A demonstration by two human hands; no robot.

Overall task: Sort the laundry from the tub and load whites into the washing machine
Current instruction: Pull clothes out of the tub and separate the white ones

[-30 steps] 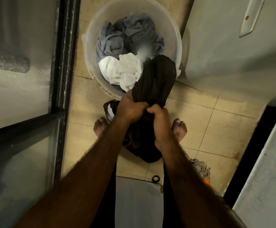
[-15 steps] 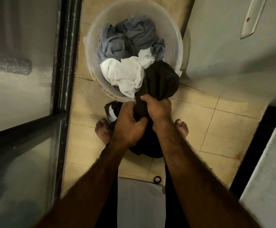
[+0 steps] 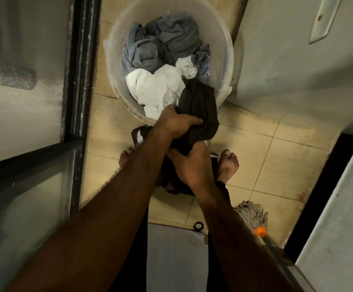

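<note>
We grip a dark garment (image 3: 201,114) with left hand (image 3: 177,125) and right hand (image 3: 190,165), fingers clamped on it, over the tub (image 3: 226,45) rim. White items (image 3: 156,89) and grey clothes (image 3: 167,41) remain inside. We judge sorting early; no whites loaded; washer not identifiable.

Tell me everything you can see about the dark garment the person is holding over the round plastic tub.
The dark brown-black garment looks like soft, thin fabric, crumpled and bunched. Both hands grip it: the left hand above, the right hand below. Its upper part drapes over the near rim of the translucent round plastic tub, beside the white cloth. The rest hangs toward the tiled floor, between the person's bare feet. Its type cannot be told.
</note>
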